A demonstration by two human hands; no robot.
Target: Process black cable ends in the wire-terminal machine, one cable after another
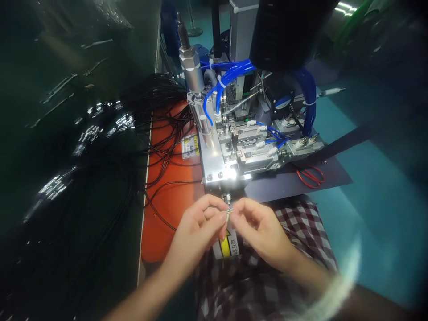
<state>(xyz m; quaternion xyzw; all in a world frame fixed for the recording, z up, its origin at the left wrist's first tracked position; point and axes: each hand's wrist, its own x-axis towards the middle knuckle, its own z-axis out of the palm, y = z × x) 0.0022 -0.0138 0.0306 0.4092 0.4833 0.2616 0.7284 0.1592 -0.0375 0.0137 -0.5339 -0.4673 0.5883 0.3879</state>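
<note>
My left hand [204, 219] and my right hand [259, 225] meet just in front of the metal machine [234, 167]. Between their fingertips is a small, thin, pale wire-like piece [229, 211], too small to make out exactly. Thumb and forefinger of each hand are pinched at it, with the other fingers curled. Right behind the fingertips, a small metal fitting [228, 198] sticks out of the machine's front. Below the hands shows a white label with a yellow arrow [225, 245].
Black cables [163, 151] run across the orange surface [170, 200] at left, and more lie bundled with shiny ends [55, 185] on the dark area. Blue air tubes [234, 73] arch over the machine. Red-handled scissors [310, 177] lie at right. Checked cloth [267, 285] covers the lap.
</note>
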